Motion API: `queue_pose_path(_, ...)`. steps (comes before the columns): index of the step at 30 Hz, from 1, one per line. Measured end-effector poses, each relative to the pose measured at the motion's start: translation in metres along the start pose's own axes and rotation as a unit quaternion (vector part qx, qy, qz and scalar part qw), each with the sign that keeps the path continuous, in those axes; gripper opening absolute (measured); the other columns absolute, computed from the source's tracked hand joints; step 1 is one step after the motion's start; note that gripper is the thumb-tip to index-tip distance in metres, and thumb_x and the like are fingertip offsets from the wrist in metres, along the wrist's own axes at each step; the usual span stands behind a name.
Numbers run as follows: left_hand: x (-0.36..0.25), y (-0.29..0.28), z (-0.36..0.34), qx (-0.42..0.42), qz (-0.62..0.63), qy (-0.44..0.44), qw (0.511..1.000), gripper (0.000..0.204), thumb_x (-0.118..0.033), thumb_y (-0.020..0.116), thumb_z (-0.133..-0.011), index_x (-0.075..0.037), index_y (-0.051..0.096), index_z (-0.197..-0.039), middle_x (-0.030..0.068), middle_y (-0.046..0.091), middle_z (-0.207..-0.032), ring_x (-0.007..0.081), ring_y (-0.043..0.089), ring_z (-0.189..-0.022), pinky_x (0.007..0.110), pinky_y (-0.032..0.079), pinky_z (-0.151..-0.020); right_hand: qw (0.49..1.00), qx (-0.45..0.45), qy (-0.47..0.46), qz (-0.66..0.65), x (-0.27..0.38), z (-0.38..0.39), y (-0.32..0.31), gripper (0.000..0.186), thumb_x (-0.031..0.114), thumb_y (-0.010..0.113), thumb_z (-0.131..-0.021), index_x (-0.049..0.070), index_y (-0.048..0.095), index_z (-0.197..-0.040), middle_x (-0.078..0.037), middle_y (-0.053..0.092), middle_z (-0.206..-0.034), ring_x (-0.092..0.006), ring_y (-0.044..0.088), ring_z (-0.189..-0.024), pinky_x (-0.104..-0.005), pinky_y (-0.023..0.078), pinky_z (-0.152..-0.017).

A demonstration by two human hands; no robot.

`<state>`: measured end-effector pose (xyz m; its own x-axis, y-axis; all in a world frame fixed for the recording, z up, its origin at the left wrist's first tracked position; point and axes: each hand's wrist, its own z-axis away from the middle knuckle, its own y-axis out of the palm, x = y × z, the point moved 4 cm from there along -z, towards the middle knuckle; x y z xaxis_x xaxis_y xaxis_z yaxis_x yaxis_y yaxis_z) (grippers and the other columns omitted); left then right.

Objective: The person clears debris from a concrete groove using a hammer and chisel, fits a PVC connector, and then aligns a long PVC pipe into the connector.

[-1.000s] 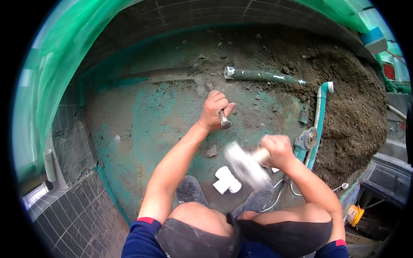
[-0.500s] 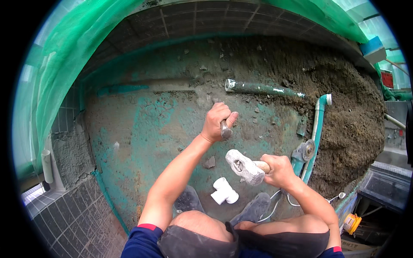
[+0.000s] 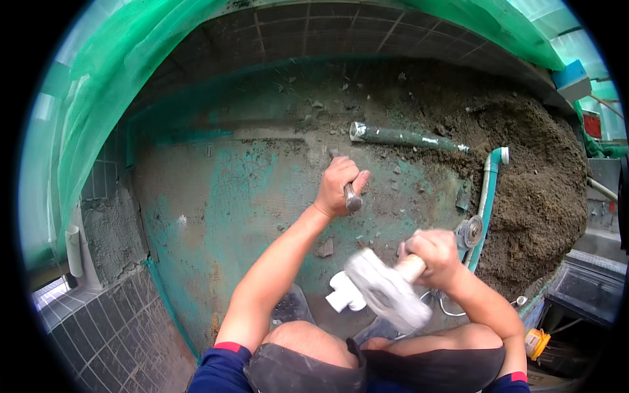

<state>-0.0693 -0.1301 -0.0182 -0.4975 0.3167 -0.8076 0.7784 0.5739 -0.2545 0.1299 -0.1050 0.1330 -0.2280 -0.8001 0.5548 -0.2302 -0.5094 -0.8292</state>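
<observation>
Fingers wrapped round a metal chisel [image 3: 352, 198], my left hand [image 3: 337, 185] holds it low over the concrete floor, its tip by the near edge of a shallow groove. The chisel's struck end points back toward me. To the right, my right hand [image 3: 432, 254] grips the wooden handle of a sledge hammer [image 3: 388, 288]. The hammer's grey, dusty head is blurred by motion and hangs nearer to me than the chisel, apart from it. It partly covers a white plastic pipe tee [image 3: 344, 293] lying on the floor between my shoes.
A dirty green pipe [image 3: 406, 136] lies beyond my hands. An angle grinder [image 3: 468, 232] rests by an elbowed teal-and-white pipe [image 3: 490, 187] on the right. Heaped soil [image 3: 544, 196] fills the far right. Green netting [image 3: 124, 65] hangs at the left, above a tiled wall [image 3: 111, 327].
The hammer has swung back toward me and away from the chisel, now overlapping the pipe tee. My left hand keeps the chisel at about the same spot; the view has shifted slightly.
</observation>
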Motion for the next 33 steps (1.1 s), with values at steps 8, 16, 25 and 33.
queue_pose_path(8,0.002,0.003,-0.001,0.004,-0.002,0.005,1.0,0.036,-0.015,0.071,-0.09,-0.004,0.047,-0.064,0.0131,0.046,-0.064,0.0344,0.047,-0.064,0.044,0.039,-0.065,0.999,-0.02,0.043,-0.004,-0.01,0.004,0.005,0.026,0.018,0.078,-0.068,0.011,0.059,-0.084,-0.012,0.065,-0.075,-0.036,0.066,-0.064,-0.0454,0.052,-0.056)
queue_pose_path(16,0.004,0.005,0.001,0.012,-0.002,0.046,0.999,0.038,-0.013,0.072,-0.089,-0.003,0.045,-0.065,0.0131,0.042,-0.065,0.0335,0.043,-0.064,0.043,0.038,-0.063,0.997,-0.017,0.069,-0.012,-0.022,0.013,0.018,0.028,0.022,0.079,-0.07,0.01,0.059,-0.085,-0.012,0.067,-0.074,-0.0369,0.067,-0.067,-0.0456,0.053,-0.059)
queue_pose_path(25,0.011,0.014,-0.002,0.069,-0.042,0.033,0.996,0.035,-0.017,0.074,-0.085,-0.005,0.049,-0.064,0.0132,0.05,-0.068,0.0344,0.049,-0.07,0.044,0.041,-0.07,0.991,-0.019,0.131,0.018,-0.034,0.029,0.032,0.024,0.022,0.076,-0.074,0.011,0.059,-0.085,-0.013,0.068,-0.076,-0.0384,0.067,-0.068,-0.0478,0.053,-0.06)
queue_pose_path(33,-0.018,0.008,-0.005,0.048,-0.019,0.045,0.998,0.036,-0.013,0.073,-0.087,-0.004,0.048,-0.063,0.0114,0.046,-0.064,0.0322,0.046,-0.064,0.042,0.041,-0.064,0.962,0.049,0.259,-0.072,-0.038,0.069,0.029,0.021,0.019,0.075,-0.077,0.009,0.06,-0.088,-0.017,0.068,-0.076,-0.0413,0.068,-0.075,-0.0477,0.054,-0.066)
